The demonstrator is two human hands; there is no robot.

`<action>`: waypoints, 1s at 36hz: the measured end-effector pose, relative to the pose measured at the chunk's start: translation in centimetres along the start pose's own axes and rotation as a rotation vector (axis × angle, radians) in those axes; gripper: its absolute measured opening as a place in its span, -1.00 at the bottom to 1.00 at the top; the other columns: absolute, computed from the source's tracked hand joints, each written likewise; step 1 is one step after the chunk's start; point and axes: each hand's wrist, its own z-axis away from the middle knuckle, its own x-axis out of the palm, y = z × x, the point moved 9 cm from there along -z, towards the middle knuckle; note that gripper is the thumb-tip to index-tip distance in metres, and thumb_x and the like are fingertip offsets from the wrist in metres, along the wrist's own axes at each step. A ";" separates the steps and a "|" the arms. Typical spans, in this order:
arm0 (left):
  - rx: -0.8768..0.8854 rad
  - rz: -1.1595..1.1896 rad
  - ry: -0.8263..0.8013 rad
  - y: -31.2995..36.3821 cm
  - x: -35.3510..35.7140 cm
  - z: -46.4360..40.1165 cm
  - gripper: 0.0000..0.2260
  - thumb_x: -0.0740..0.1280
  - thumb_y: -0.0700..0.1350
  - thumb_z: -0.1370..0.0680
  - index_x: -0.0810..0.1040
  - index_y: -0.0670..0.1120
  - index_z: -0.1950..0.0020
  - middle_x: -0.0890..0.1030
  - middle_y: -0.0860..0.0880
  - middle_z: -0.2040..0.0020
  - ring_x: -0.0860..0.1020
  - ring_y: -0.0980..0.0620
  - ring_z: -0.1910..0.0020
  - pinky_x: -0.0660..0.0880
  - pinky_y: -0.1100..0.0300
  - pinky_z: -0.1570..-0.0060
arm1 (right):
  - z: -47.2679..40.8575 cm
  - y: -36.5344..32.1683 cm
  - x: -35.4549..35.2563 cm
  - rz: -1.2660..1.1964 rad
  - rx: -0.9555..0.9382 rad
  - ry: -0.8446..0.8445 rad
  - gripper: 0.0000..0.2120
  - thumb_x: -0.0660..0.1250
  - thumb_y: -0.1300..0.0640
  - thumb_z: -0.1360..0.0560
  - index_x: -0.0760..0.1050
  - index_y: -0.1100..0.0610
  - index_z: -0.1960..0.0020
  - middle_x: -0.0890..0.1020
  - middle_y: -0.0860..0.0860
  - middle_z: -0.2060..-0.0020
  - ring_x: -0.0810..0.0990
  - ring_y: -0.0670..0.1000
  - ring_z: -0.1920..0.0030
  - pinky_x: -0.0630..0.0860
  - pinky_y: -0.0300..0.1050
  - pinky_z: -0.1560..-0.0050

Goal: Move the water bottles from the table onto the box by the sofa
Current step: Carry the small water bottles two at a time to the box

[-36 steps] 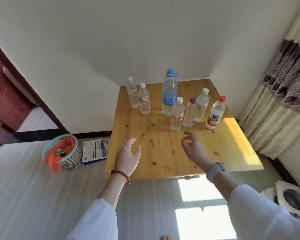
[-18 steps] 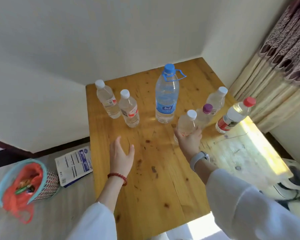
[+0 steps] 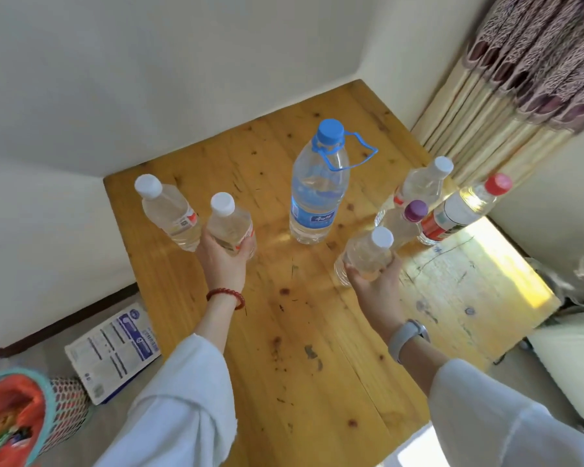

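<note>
Several water bottles stand on a wooden table (image 3: 317,332). My left hand (image 3: 224,261) grips a small white-capped bottle (image 3: 228,224) at the left. Beside it stands another white-capped bottle (image 3: 169,212). My right hand (image 3: 375,281) holds a small white-capped bottle (image 3: 368,254), tilted. A tall blue-capped bottle (image 3: 317,187) with a carry loop stands in the middle. At the right stand a purple-capped bottle (image 3: 405,220), a white-capped bottle (image 3: 422,183) and a red-capped bottle (image 3: 462,207). The box and sofa are out of view.
The table sits in a wall corner, with curtains (image 3: 520,79) at the right. On the floor at the left lie a printed white-and-blue package (image 3: 115,352) and a teal basket with an orange bag (image 3: 17,419). A pale cushion-like object (image 3: 573,358) lies at the right.
I have stepped closer to the table. My left hand reached forward and took hold of the second bottle from the left. My right hand closed round the front white-capped bottle and tilted it.
</note>
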 end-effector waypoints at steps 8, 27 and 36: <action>0.138 -0.107 -0.079 1.8 0.0 3.2 -0.45 0.51 -0.03 -0.33 0.38 -0.13 -0.22 0.45 0.00 -0.11 0.38 0.12 -0.05 0.36 0.24 0.01 | 1.8 -0.4 -1.3 0.079 -0.026 -0.076 -0.29 0.42 -0.01 -0.38 0.13 0.16 -0.37 0.44 0.08 -0.28 0.44 0.07 -0.26 0.43 -0.03 -0.19; 0.404 0.030 -0.662 12.6 10.4 31.6 -0.32 0.23 0.30 -0.21 0.40 -0.23 -0.07 0.40 -0.01 0.26 0.37 0.17 0.36 0.29 0.50 0.39 | 21.7 11.9 -24.6 -0.300 0.108 0.302 -0.55 0.44 0.24 -0.37 0.31 0.17 -0.17 0.53 0.02 0.00 0.53 -0.19 0.07 0.51 -0.41 0.14; 0.594 0.023 -1.021 17.5 15.9 57.4 -0.44 0.29 0.29 -0.22 0.40 -0.10 0.01 0.46 0.01 0.29 0.43 -0.03 0.32 0.33 0.18 0.37 | 41.5 22.6 -43.0 -0.268 0.216 0.763 -0.60 0.44 0.03 -0.37 0.33 0.05 -0.10 0.54 -0.06 0.08 0.53 -0.04 0.09 0.44 -0.20 0.16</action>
